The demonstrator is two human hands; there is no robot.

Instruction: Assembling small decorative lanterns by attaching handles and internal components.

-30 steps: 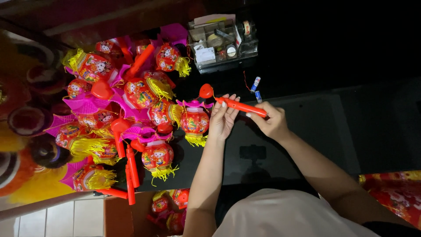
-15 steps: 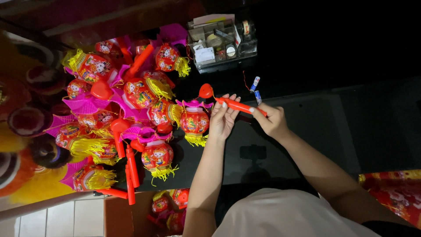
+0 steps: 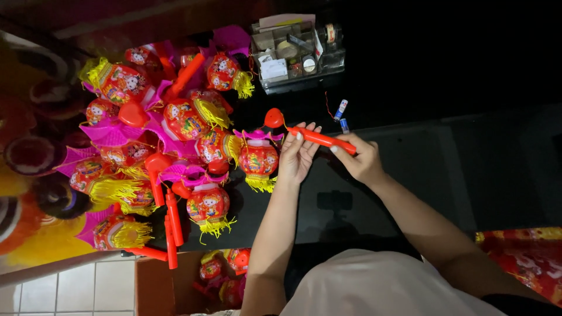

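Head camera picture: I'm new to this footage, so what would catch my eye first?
First, the heap of red lanterns with yellow tassels and pink tops, filling the left of the dark table. Next, at centre, the left hand and right hand hold a red stick between them, beside one lantern.

A single head-worn camera looks steeply down at a dark glossy tabletop (image 3: 410,175) from close above. The wearer's forearms enter from the bottom edge, and a white shirt front (image 3: 380,287) fills the lower frame.
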